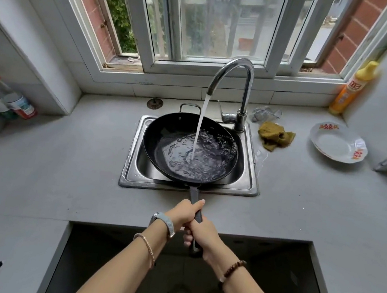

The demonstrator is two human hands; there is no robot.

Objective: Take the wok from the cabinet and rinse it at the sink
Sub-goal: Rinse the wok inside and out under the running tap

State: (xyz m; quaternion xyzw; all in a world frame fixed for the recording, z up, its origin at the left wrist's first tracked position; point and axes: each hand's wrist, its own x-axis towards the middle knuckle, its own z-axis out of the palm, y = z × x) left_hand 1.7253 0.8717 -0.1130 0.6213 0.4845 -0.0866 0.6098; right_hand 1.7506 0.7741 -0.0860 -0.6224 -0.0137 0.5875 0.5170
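- Black metal makes up the wok: a wide, shallow round pan with a long dark straight handle on the near side and a small loop grip on the far rim.
- It sits tilted over the steel sink and covers most of the basin, with the handle reaching out over the grey counter toward the person.
- Water falls from the curved chrome faucet into the pan, where it pools and ripples across the lower right of the bowl.
- Counted: one wok, one sink, one faucet, one white plate with red pattern, one yellow bottle in the right corner, one crumpled yellow-green cloth just beside the sink, and a few bottles at the left wall, too blurred to number.
- Two hands are on the one handle, one behind the other.
- Left hand, with a watch and a thin bracelet on that arm, is wrapped round the handle nearer the pan, thumb lying along its top.
- Right hand, with a bead bracelet at the wrist, grips the handle close to its end, fingers curled tightly under it.
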